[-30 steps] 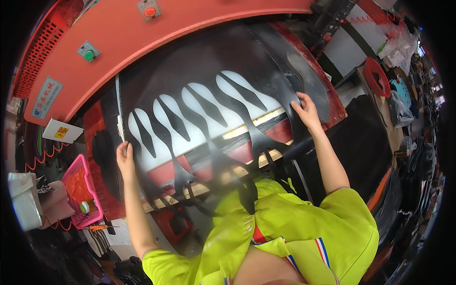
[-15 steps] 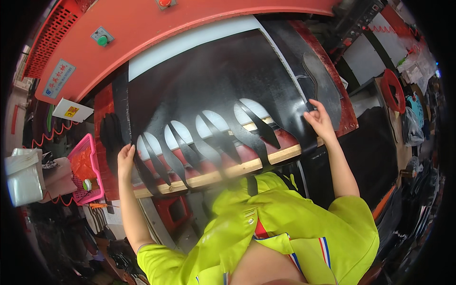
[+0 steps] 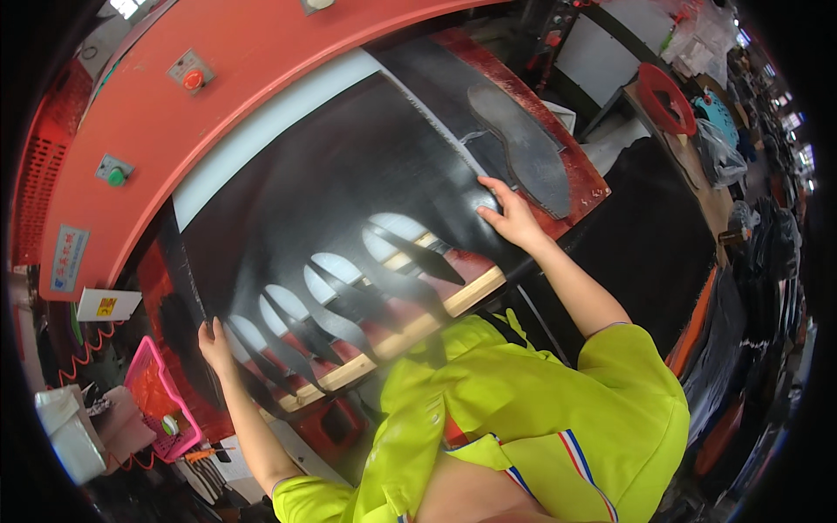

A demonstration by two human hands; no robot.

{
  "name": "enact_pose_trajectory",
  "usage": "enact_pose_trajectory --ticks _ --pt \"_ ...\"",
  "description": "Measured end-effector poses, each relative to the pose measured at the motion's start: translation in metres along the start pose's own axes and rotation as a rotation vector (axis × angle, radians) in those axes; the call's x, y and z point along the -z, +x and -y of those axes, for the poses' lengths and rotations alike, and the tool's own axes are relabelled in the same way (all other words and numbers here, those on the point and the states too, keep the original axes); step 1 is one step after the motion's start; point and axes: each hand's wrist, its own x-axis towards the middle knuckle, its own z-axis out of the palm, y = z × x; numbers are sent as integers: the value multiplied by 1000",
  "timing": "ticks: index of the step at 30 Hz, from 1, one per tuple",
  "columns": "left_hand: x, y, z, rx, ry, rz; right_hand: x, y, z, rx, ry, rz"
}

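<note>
A large black sheet (image 3: 296, 183) lies over the machine's bed in front of me. Long sole-shaped openings run along its near side, leaving narrow strips that hang past a wooden edge (image 3: 475, 292). White board (image 3: 397, 228) and dark red surface show through the openings. My left hand (image 3: 215, 347) pinches the sheet at its left edge. At the right edge, my right hand (image 3: 514, 218) grips the sheet, its thumb on top and its index finger stretched along the side. The fingers under the sheet are hidden.
A red machine beam (image 3: 139, 131) with a green button (image 3: 116, 177) and a red button (image 3: 193, 79) spans the far side. A grey sole-shaped piece (image 3: 523, 144) lies to the right. At left are a pink basket (image 3: 179, 418) and a white box (image 3: 109, 305).
The view has turned and shifted, so the bed sits lower left and tilted. Both hands stay at the sheet's edges, and the hanging strips have shifted and look blurred.
</note>
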Motion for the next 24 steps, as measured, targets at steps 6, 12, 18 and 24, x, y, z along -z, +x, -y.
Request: enact_pose_trajectory --ticks 6,12,18,24 --pt "-12 -30 -35 -82 321 -229 -9 -3 6 -48 -36 -12" --pt "-18 -46 -70 -164 411 -304 8 4 20 72 -77 29" --pt "-20 -30 -44 -149 383 -345 62 28 -3 90 -657 -256" --pt "-26 -35 -42 -122 211 -291 82 76 -41 -53 -795 4"
